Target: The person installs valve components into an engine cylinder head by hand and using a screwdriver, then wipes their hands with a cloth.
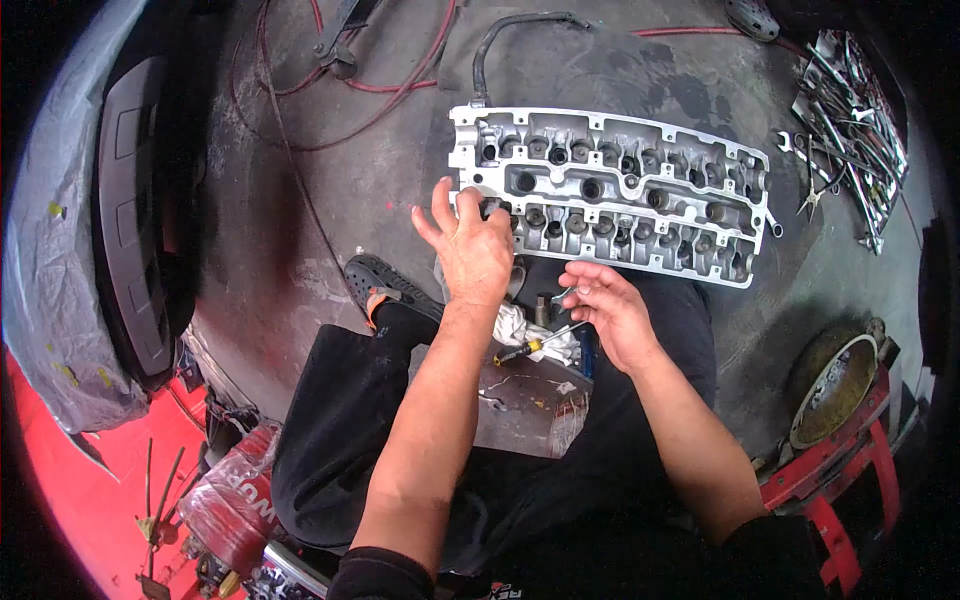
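Observation:
A silver cylinder head (590, 188) lies with its row of bores facing up. My left hand (470, 245) is at its near left corner; thumb and forefinger bend together down into a bore, other fingers lifted apart. The fingertips and anything between them are hidden. Just off the near edge, my right hand (610, 310) has curled fingers pinching a small, shiny metal piece (562, 298) too small to name. Below those fingers, a screwdriver with a yellow and black handle (518, 352) rests by a white rag (520, 328). A metal socket-like cylinder (542, 311) stands beside the rag.
Wrenches and other hand tools (850, 130) are heaped at the upper right. A black hose (482, 60) and red hose (410, 85) lie on the floor beyond. At right, a round metal pan (832, 390) rests by a red frame (830, 540). A covered car part (70, 220) stands left.

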